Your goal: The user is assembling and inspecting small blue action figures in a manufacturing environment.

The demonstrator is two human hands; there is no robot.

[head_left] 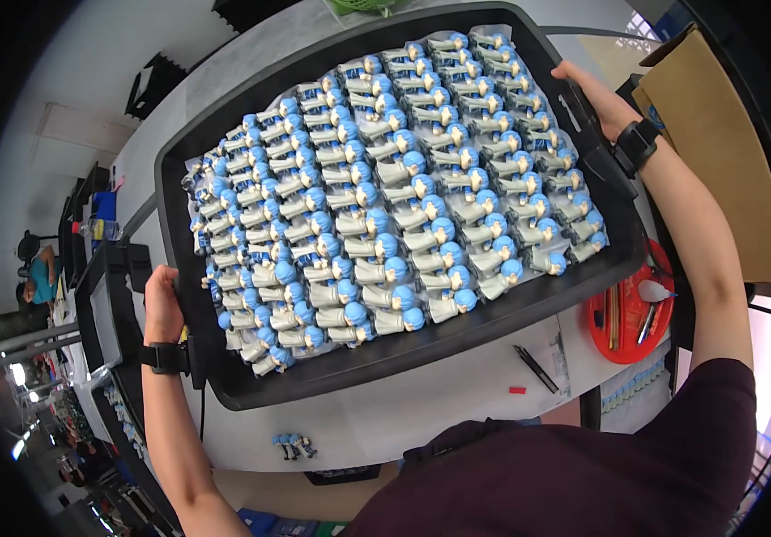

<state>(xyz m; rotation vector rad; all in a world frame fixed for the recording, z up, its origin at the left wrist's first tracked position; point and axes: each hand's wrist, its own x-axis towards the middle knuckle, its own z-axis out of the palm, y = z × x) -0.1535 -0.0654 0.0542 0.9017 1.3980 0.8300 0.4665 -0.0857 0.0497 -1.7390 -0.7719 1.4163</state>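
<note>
A large black plastic tray (385, 347) is held up over the white table, tilted so its right end sits farther away. Rows of small figurines (394, 192) with blue hair and pale grey coats lie in it on clear plastic sheeting. My left hand (163, 306) grips the tray's left end, its fingers partly hidden behind the rim. At the right end, my right hand (596, 98) is wrapped round the rim by the handle slot. Both wrists wear black bands. On the table below the tray, several more figurines (292, 446) stand close together near the front edge.
To the right sits a red oval tray (598, 338) with tools and a white bottle (654, 291). A black pen-like tool (536, 369) and a small red piece (517, 390) lie on the table (358, 421). A cardboard box (716, 152) stands far right; a green basket (363, 5) is beyond.
</note>
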